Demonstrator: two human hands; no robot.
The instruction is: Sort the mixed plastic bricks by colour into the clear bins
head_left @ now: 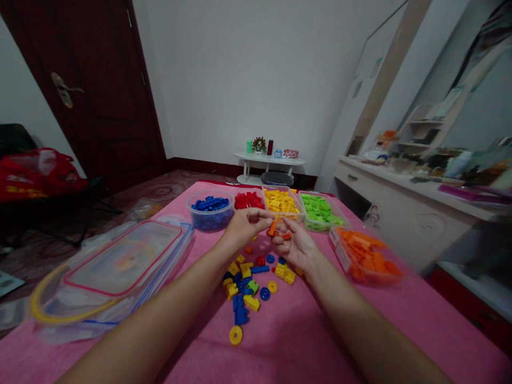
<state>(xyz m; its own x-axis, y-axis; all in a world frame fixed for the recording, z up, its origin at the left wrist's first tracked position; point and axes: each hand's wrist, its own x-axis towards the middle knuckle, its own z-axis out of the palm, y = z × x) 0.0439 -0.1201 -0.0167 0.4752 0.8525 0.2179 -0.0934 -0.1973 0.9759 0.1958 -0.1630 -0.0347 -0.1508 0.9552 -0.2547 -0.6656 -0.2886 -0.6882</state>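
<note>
My left hand [247, 224] is closed in a pinch on a small orange brick [272, 228], held above the pink table [304, 330]. My right hand [296, 246] lies just beside it, palm up and cupped, with a small orange-red piece [287, 235] resting in its fingers. Below both hands lies a loose pile of mixed blue, yellow, red and green bricks [250, 288]. A yellow round piece [236, 335] sits alone nearer to me.
Sorted tubs stand at the far edge: blue [210, 212], red [248, 201], yellow [281, 203], green [320, 212], and orange [366, 255] on the right. Stacked clear lids [116, 266] lie at the left. A white dresser [400, 213] stands to the right, a dark door [96, 90] to the left.
</note>
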